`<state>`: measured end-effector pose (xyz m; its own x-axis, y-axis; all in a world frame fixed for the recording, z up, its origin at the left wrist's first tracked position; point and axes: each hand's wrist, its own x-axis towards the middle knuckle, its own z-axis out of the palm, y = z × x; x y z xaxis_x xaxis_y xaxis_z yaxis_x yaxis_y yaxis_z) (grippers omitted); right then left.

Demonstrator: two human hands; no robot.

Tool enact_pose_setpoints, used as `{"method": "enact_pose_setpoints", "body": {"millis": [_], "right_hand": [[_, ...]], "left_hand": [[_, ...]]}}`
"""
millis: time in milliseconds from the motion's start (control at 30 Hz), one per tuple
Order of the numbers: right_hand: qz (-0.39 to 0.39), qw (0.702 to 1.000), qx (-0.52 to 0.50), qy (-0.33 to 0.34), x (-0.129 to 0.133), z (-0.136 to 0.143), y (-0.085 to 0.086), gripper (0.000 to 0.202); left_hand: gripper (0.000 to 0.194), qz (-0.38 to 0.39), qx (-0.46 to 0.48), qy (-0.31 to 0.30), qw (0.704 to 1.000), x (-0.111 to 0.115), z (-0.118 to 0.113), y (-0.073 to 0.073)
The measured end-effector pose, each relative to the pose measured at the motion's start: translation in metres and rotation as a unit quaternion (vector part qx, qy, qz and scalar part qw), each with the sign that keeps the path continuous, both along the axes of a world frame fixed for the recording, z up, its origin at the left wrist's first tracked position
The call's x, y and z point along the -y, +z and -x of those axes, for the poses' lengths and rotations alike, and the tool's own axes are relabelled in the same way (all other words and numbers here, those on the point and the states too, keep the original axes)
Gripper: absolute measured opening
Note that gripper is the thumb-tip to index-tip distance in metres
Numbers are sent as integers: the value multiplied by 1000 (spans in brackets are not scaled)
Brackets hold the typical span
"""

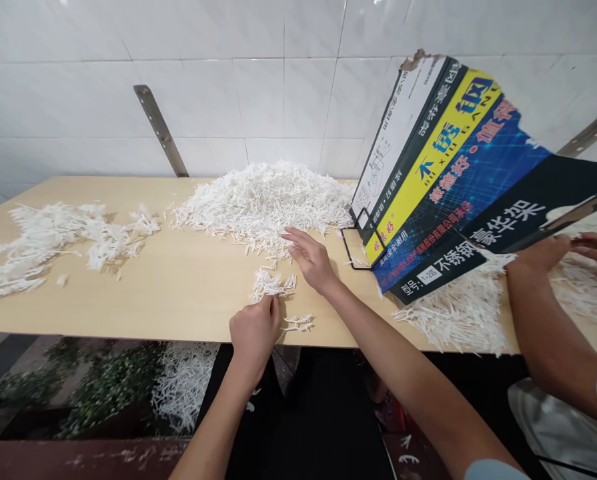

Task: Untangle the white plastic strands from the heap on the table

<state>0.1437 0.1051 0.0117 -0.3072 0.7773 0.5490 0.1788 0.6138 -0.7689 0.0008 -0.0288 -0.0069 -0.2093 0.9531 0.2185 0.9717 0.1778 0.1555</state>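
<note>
Close to the table's front edge, my left hand [256, 331] is closed, its thumb and fingers pinched on a small bunch of white plastic pieces [272, 283]. My right hand [312, 259] is held just above and to the right of that bunch, fingers spread and nothing visible in them. Behind both hands lies a large heap of white pieces [273, 197] against the tiled wall. A small branched white piece [301, 323] rests on the table right of my left hand.
Loose white clusters [43, 243] cover the table's left part. A printed cardboard sheet [443, 173] stands in a black wire holder [349, 250] at right. Beyond it, another person's hands [543, 253] handle white pieces. Below the table are more white pieces [183, 380] and green plants [113, 380].
</note>
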Motion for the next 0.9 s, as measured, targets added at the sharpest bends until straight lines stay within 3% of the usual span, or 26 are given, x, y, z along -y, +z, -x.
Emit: {"method": "enact_pose_setpoints", "body": {"millis": [133, 267, 333, 433, 533, 667, 900], "right_hand": [[-165, 978, 104, 74, 18, -2, 11, 32], [-304, 925, 204, 103, 25, 6, 8, 28], [-332, 903, 245, 121, 27, 9, 7, 27], [-295, 900, 283, 151, 30, 8, 9, 25], [-221, 916, 292, 161, 33, 4, 13, 29], [-145, 937, 274, 163, 32, 1, 15, 17], [32, 989, 104, 97, 20, 11, 3, 13]], "left_hand": [[43, 0, 4, 2, 1000, 0, -1, 0], [43, 14, 14, 4, 1000, 1, -1, 3], [43, 25, 18, 7, 1000, 1, 0, 6], [40, 36, 20, 10, 999, 1, 0, 7], [37, 37, 19, 8, 999, 1, 0, 7], [36, 27, 18, 9, 999, 1, 0, 5], [44, -8, 3, 4, 1000, 0, 0, -1]]}}
